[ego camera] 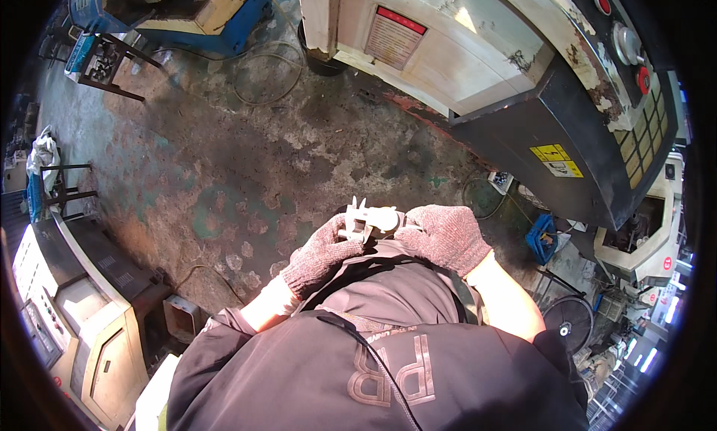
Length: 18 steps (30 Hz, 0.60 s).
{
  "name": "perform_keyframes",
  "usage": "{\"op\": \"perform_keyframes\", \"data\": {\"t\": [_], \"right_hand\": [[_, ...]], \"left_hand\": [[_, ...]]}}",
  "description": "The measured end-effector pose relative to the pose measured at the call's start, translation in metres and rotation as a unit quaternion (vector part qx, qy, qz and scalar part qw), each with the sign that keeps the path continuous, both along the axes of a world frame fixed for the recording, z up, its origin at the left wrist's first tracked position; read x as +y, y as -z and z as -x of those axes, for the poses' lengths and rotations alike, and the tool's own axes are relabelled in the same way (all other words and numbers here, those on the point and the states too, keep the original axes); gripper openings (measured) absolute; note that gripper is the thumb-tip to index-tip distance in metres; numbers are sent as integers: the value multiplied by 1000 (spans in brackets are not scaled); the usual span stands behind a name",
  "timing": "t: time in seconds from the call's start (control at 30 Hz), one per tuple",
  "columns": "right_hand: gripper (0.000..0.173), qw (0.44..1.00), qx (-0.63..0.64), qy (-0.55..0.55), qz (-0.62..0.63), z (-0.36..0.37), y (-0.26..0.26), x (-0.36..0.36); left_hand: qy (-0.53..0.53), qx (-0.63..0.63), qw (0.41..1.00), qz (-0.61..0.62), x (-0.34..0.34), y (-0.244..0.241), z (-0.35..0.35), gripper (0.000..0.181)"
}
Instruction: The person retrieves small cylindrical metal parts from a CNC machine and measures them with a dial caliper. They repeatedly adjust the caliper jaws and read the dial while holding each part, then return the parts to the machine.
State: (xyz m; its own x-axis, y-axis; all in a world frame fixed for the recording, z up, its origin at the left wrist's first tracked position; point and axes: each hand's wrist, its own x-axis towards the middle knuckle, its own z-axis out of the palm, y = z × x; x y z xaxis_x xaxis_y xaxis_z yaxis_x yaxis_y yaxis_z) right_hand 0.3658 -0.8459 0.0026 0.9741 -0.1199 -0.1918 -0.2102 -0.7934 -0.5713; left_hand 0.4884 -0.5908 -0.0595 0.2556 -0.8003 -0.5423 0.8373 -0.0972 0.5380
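A caliper with a round, glare-washed face (pixel 383 219), apparently a dial caliper, is held level in front of my waist. Its two short pointed jaws stick up at its left end. My left hand (pixel 327 252), in a brown knit glove, grips that end by the jaws. Whether a small part sits between the lower jaws I cannot tell. My right hand (pixel 445 236), gloved alike, closes around the beam at the right end. Its fingers hide most of the beam, and the reading is too bright to make out.
A machine tool cabinet (pixel 448 55) with control buttons stands ahead to the right. Another machine (pixel 106 341) is at the left. A hose (pixel 269 101) loops over the stained concrete floor (pixel 224 151). A blue crate (pixel 541 239) and a fan (pixel 567 324) lie right.
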Motion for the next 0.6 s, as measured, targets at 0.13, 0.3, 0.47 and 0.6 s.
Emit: {"op": "perform_keyframes", "data": {"t": [0.13, 0.3, 0.47, 0.6], "right_hand": [[36, 1000, 24, 0, 0, -5, 4, -1], [34, 1000, 9, 2, 6, -12, 5, 1], [32, 999, -3, -22, 30, -18, 1, 0], [32, 999, 8, -17, 33, -20, 0, 1]], "left_hand": [[-4, 18, 1000, 13, -1, 2, -8, 48], [15, 8, 1000, -5, 3, 14, -14, 52], [7, 17, 1000, 0, 1, 13, -16, 56], [24, 6, 999, -26, 1, 9, -20, 57]]}}
